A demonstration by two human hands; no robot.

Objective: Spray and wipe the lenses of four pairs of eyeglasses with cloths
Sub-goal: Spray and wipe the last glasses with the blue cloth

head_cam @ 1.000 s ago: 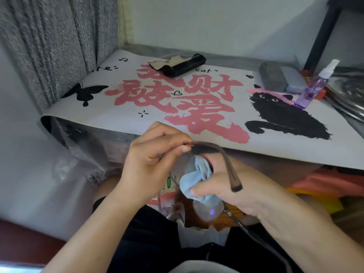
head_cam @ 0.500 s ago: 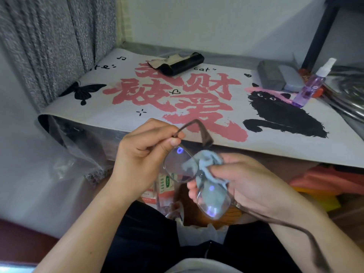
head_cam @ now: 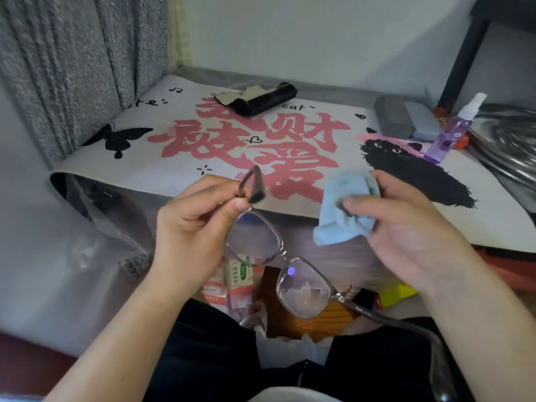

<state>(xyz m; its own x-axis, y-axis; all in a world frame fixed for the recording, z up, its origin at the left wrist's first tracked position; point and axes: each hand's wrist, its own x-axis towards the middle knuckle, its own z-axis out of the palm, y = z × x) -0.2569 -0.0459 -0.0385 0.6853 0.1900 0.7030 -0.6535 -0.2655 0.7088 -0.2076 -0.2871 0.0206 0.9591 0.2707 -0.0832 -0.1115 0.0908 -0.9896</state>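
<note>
The left hand (head_cam: 193, 227) pinches one pair of glasses (head_cam: 278, 265) at the hinge, thumb and forefinger closed on the frame where the folded arm meets it, so the pair hangs slanting down over the person's lap, in front of the table edge. The right hand (head_cam: 406, 227) grips a bunched blue cloth (head_cam: 343, 207) between thumb and fingers, held just beside the glasses but apart from them; no lens is being rubbed.

Both lenses look fairly clear, though reflections sit in the lower one and I cannot tell for sure whether smears remain. This reads as a check after wiping, so this pair seems close to finished.

On the table mat (head_cam: 174, 158) the spray bottle (head_cam: 452, 132) stands at the far right, well apart from the hands. A black case (head_cam: 261, 98) lies open at the back, and a grey case (head_cam: 394, 117) sits near the bottle. No other glasses are in view, so how many of the four are done cannot be judged from here.
</note>
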